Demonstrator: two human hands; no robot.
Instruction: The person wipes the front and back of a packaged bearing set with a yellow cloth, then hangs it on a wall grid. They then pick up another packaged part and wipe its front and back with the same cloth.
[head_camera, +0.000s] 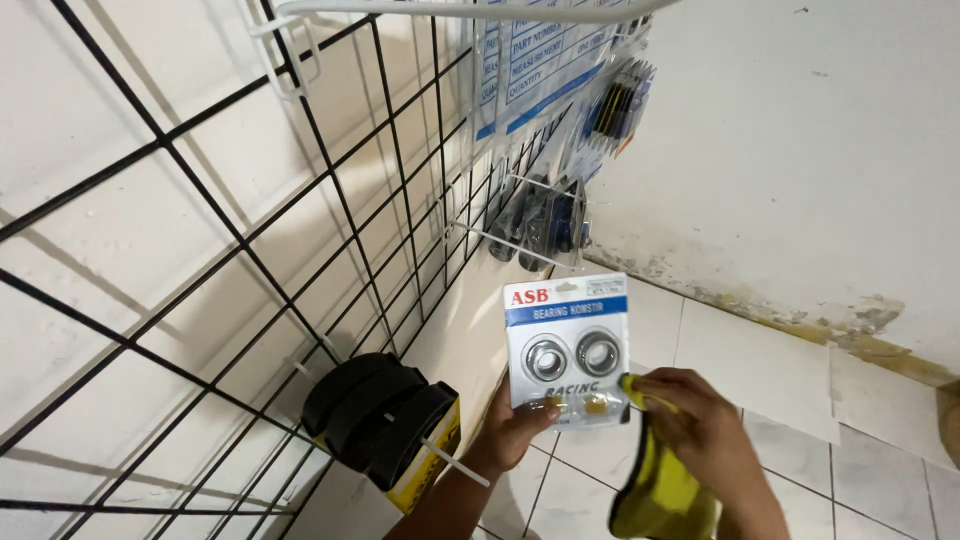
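Right now your left hand (515, 430) holds a blister pack (567, 350) by its lower edge, fingers clenched around the bottom of the card, so the pack stands upright in front of you, above the tiled floor (760, 370) and just right of the wire grid panel (230, 250). Two round metal bearings (572, 356) sit side by side under the clear bubble. Your right hand (705, 435) grasps a yellow cloth (660, 485), bunched in the grip, and one corner of it touches the pack's lower right corner.

Your hold on the pack looks thin to me: only the bottom strip is pinched. If you press hard with the cloth, the card may pivot or slip out of your fingers and drop to the tiles. The plastic bubble could also dent or split from the card under a firm push.

Mind the white hooks (510, 243) that stick out of the grid just beyond the pack; lifting the pack carelessly could snag its edge on them or knock the hanging packs (545, 215) farther along. Lower left, dark curved parts in a yellow box (395, 425) hang near your left forearm, close enough to catch with an elbow.
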